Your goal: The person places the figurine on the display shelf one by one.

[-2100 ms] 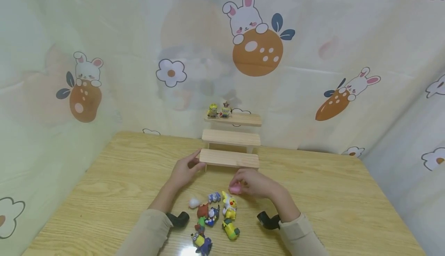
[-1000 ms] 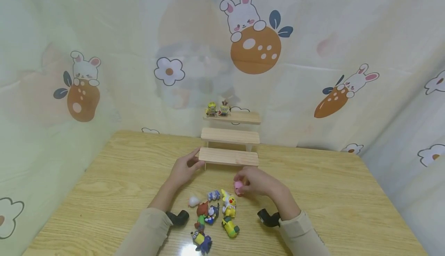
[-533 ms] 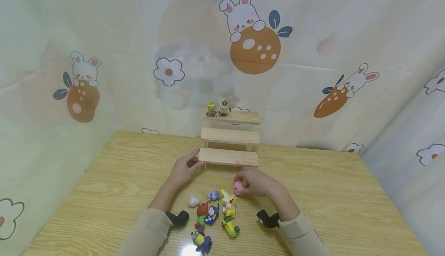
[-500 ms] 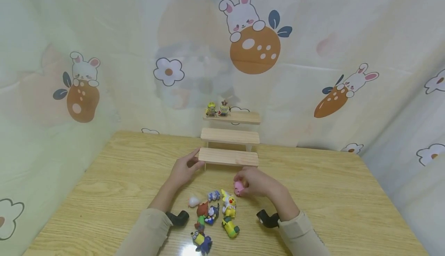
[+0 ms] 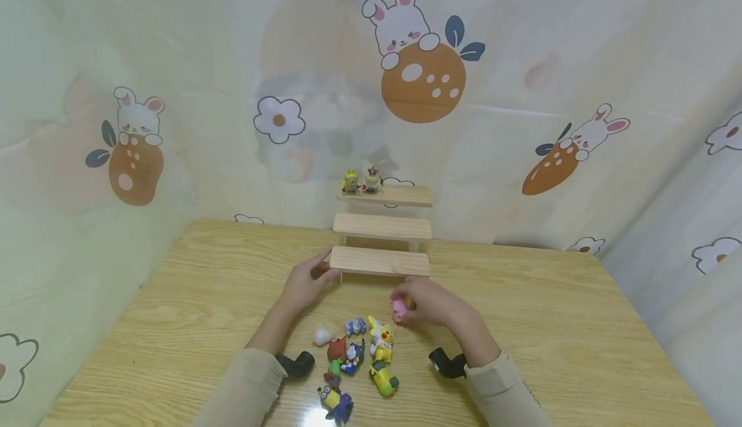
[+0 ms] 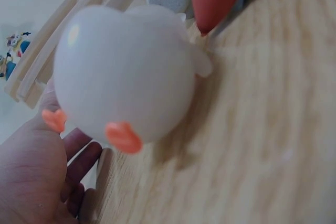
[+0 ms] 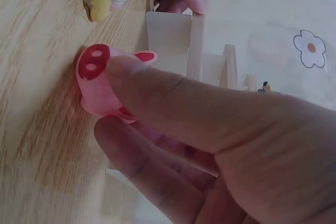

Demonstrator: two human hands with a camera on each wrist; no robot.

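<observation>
My right hand (image 5: pixel 426 303) pinches a small pink pig figure (image 5: pixel 399 311) just above the table, in front of the three-step wooden stand (image 5: pixel 379 263). In the right wrist view the pink pig (image 7: pixel 97 85) sits between thumb and fingers (image 7: pixel 152 98). My left hand (image 5: pixel 307 284) grips the left end of the stand's lowest step. A white duck-like figure (image 6: pixel 123 72) with orange feet lies on the table close to the left wrist. Two small yellow figures (image 5: pixel 361 182) stand on the top step.
A cluster of several small figures (image 5: pixel 359 356) lies on the wooden table (image 5: pixel 174 324) between my forearms, among them a yellow one (image 5: pixel 381 338). A cartoon-printed cloth (image 5: pixel 417 60) hangs behind and beside the table.
The right hand has lifted the pink pig slightly and turned it toward the stand. The left hand has stayed on the lowest step.
</observation>
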